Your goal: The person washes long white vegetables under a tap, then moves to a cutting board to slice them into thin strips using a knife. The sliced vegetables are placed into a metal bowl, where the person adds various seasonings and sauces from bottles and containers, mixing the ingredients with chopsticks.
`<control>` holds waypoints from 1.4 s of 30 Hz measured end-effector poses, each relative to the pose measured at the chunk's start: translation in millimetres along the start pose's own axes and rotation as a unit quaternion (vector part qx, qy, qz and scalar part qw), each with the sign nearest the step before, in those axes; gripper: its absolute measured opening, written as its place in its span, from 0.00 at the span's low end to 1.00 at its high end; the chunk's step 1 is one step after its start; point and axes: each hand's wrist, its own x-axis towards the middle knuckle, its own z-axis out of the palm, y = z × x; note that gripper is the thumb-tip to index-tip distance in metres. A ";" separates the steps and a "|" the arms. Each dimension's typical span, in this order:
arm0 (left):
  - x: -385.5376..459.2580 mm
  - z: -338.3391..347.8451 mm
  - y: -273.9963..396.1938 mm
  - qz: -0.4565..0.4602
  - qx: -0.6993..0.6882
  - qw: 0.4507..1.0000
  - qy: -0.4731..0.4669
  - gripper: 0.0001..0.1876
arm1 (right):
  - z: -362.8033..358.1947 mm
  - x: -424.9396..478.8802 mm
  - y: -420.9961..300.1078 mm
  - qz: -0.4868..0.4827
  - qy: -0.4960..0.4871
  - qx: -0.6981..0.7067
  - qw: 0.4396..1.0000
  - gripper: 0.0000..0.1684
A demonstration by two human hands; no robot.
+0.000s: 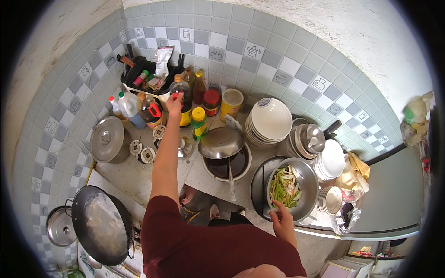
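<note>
My left hand (pixel 175 103) is closed around the red handle of a large dark sauce bottle (pixel 185 93), which stands among other bottles by the black rack. With bent fingers, my right hand (pixel 282 219) pinches the near rim of a steel bowl (pixel 307 205). Inside that bowl lie chopped green and pale vegetables (pixel 285 187). The bowl rests partly over a wider metal tray (pixel 257 180) with dark chopsticks (pixel 263 191) across it. Nearer the middle, a basin of dark liquid (pixel 212 168) holds a ladle (pixel 231 180) and is partly covered by a steel lid (pixel 221 143).
At the lower left, a wok (pixel 104 226) holds cloudy, steaming contents. A lidded steel pot (pixel 107 139) stands at the back left. Stacked bowls (pixel 271 120), plates (pixel 330 161) and saucers (pixel 330 200) line the right side. A yellow-capped bottle (pixel 199 123) stands right of my left arm.
</note>
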 end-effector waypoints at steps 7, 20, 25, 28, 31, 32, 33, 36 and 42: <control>-59.0 10.4 112.0 0.135 -0.037 0.985 -0.103 0.04 | -1.0 4.4 -8.5 -0.034 -0.046 -0.005 0.998 0.22; -323.1 -5.5 226.5 0.098 0.309 0.886 -0.330 0.07 | 17.4 81.8 -119.9 -0.336 -0.058 0.062 0.938 0.29; -418.4 3.4 195.4 -0.071 0.304 0.858 -0.407 0.09 | 1.8 69.9 -91.7 -0.356 -0.055 -0.137 0.923 0.19; -453.2 14.0 183.0 -0.109 0.293 0.855 -0.414 0.09 | -21.9 61.4 -71.1 -0.354 -0.103 -0.139 0.919 0.17; -472.2 25.0 178.6 -0.117 0.293 0.844 -0.435 0.08 | -53.4 52.6 -55.5 -0.364 -0.166 -0.099 0.911 0.16; -476.0 31.4 181.9 -0.116 0.299 0.834 -0.448 0.08 | -62.3 52.0 -48.8 -0.385 -0.178 -0.083 0.902 0.16; -478.6 35.1 184.2 -0.113 0.310 0.826 -0.457 0.07 | -68.5 52.6 -43.8 -0.411 -0.191 -0.064 0.889 0.16; -484.6 47.9 181.9 -0.080 0.329 0.814 -0.472 0.10 | -96.3 56.9 -31.3 -0.471 -0.239 -0.146 0.837 0.16; -498.9 79.4 187.0 -0.065 0.368 0.797 -0.474 0.09 | -121.6 62.1 -2.3 -0.514 -0.195 -0.188 0.814 0.22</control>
